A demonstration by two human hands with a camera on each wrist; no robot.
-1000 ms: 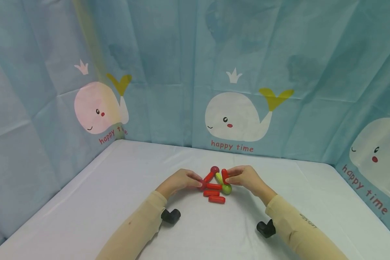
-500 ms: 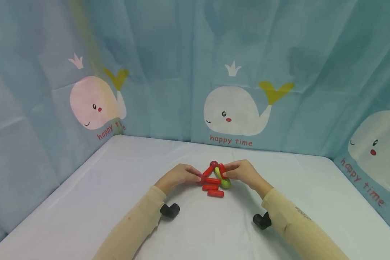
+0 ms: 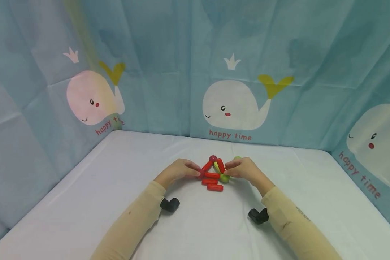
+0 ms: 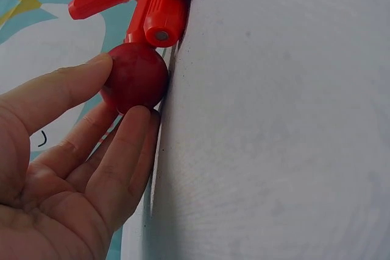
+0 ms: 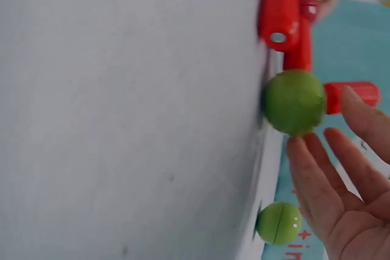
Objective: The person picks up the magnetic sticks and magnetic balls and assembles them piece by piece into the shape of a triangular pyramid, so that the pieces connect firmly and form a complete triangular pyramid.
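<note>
Left hand [image 3: 178, 170] pinched a red ball [image 4: 135, 78], right hand [image 3: 245, 170] looked loose and empty by a green ball [image 5: 295, 103]; past that, a red stick [image 3: 221, 165] ran 5-to-11 lengthwise at the nearer right hand's 9 o'clock.

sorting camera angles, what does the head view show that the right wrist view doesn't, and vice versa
Head only: sleeves, black wrist pieces, yellow rod.
Right wrist only: silvery end of a red rod, seam on the set-apart green ball.
Both: left hand, right hand, red rods, green balls, and the red ball the left hand grips.
</note>
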